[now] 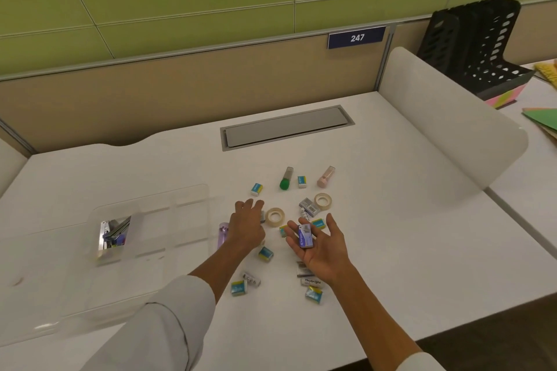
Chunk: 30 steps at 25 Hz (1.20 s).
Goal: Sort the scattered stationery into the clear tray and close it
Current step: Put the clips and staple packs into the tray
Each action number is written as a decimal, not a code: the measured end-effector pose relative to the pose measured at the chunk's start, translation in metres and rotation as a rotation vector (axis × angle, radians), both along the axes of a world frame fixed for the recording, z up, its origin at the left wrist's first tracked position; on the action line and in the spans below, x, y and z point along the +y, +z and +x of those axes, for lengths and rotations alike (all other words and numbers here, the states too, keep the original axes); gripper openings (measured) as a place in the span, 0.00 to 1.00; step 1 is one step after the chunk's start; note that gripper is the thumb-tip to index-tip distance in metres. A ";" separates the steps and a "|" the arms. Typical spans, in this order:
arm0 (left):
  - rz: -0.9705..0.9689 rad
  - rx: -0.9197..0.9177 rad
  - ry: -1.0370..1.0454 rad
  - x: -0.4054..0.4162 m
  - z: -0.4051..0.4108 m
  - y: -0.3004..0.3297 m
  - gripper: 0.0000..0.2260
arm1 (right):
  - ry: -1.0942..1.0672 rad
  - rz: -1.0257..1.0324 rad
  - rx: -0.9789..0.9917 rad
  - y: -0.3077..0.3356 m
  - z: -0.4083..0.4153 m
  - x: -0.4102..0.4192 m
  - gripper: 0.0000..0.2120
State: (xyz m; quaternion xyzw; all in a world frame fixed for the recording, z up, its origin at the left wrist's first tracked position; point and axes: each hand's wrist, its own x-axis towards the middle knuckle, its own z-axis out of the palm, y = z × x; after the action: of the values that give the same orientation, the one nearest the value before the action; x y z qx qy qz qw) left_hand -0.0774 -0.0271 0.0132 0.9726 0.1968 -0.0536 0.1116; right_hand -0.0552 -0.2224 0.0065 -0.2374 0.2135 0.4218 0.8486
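Observation:
The clear tray (pixel 193 205) lies on the white desk at left, with staplers (pixel 114 235) in its near-left compartment. Its clear lid (pixel 45 295) rests flat in front of it. My right hand (pixel 322 247) is palm up with a small blue staple box (pixel 305 235) lying on its fingers. Palm down, my left hand (pixel 247 224) reaches over the desk next to a tape roll (pixel 275 216), with a small grey item at its fingertips; whether it grips that is unclear. Small blue-and-yellow erasers (pixel 265 253), a second tape roll (pixel 322 200), a green-capped tube (pixel 285 179) and a pink tube (pixel 325 177) lie scattered.
A lilac tube (pixel 222 235) lies beside the tray. A grey cable hatch (pixel 286 126) sits in the desk further back. A frosted divider (pixel 446 129) bounds the right side, with black file holders (pixel 479 48) and coloured paper (pixel 542 120) beyond it.

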 end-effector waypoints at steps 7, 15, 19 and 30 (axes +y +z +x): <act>0.080 0.085 -0.059 0.008 0.022 -0.014 0.18 | -0.017 0.013 0.026 -0.007 0.015 -0.006 0.34; -0.299 -0.321 -0.353 0.008 0.034 0.025 0.18 | 0.022 0.022 -0.014 0.000 0.037 0.011 0.34; -0.418 -0.221 -0.535 -0.026 0.033 0.034 0.19 | 0.011 0.022 -0.029 0.007 0.039 0.019 0.32; -0.445 -0.319 -0.169 -0.037 0.065 0.008 0.13 | -0.114 -0.067 0.014 -0.003 0.036 -0.013 0.27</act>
State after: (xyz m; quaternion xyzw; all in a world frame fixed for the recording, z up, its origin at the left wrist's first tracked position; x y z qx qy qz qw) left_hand -0.0129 -0.0645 0.0213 0.9333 0.0786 0.0493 0.3468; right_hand -0.0190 -0.2350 0.0031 -0.2501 0.2467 0.3673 0.8612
